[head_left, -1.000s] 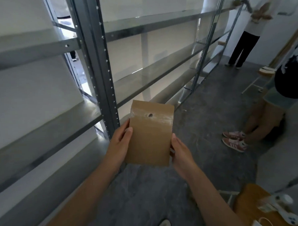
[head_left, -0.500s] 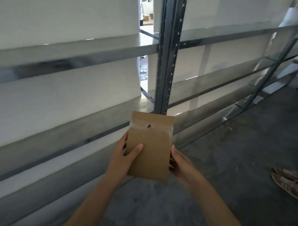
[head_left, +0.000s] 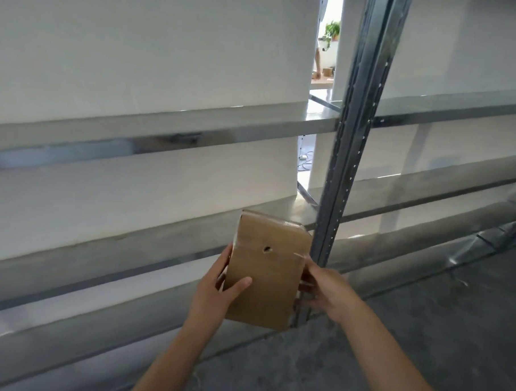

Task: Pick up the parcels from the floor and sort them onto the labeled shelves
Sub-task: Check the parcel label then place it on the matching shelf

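Flat brown paper parcel [head_left: 267, 271], held up between my 2 hands: it hangs in the air above the floor and rests on nothing. My left hand [head_left: 218, 288] grips its left edge, thumb laid across the front face and fingers tucked behind. My right hand [head_left: 326, 287] takes the right edge with its fingers curled round to the back; how far they reach there I cannot tell. The parcel is tilted, its top leaning away from me and a little to the right. There is 1 small hole in the taped upper part.

Just beyond its top edge runs the lower grey metal shelf board [head_left: 134, 245], and its right edge sits just beside the perforated grey steel upright [head_left: 350, 161]. A 2nd, higher shelf board [head_left: 159, 125] crosses above, with plain white panels [head_left: 126, 53] behind both. The grey concrete floor [head_left: 434, 335] lies under my arms.

I judge the step in hand to be carrying the parcel to its proper shelf. No shelf label shows from here, and the face turned to me bears no writing I can read. So I should find the marking and match it before setting anything down. To place it well I would:
- keep both edges gripped and level the parcel
- lift it clear of the shelf's front edge
- stay left of the upright so the near corner does not catch
- let go only once it lies flat on the board
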Tool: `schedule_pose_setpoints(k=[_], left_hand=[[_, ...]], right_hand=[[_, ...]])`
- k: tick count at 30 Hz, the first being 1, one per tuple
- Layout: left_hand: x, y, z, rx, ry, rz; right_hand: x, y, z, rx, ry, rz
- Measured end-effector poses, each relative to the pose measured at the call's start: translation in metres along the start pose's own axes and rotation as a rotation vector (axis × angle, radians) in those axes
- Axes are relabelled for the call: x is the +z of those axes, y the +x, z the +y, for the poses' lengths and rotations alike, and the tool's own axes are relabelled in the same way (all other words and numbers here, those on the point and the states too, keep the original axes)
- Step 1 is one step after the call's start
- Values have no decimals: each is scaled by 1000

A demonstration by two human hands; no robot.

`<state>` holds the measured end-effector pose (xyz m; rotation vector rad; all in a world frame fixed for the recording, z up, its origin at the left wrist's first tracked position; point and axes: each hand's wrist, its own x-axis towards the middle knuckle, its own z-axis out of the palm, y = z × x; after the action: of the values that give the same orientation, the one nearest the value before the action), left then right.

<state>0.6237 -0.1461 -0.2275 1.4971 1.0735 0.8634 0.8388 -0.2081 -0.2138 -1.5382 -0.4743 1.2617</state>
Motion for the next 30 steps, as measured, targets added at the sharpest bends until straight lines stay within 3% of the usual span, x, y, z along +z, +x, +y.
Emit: schedule_pose_setpoints(k=[7,18,26,30], left_hand=[[-17,-14,3,42,-24,81],[-32,-25,11,1,-317,225],[-41,-17,9,-41,-514,201],[-43,-13,2,-58,-489,167]], right_hand=[[17,-1,4,-33,-70,-13],[23,-10,11,-184,-48,-67],[20,-19,14,-306,-115,-99],[16,-18,24,-314,-124,-139]])
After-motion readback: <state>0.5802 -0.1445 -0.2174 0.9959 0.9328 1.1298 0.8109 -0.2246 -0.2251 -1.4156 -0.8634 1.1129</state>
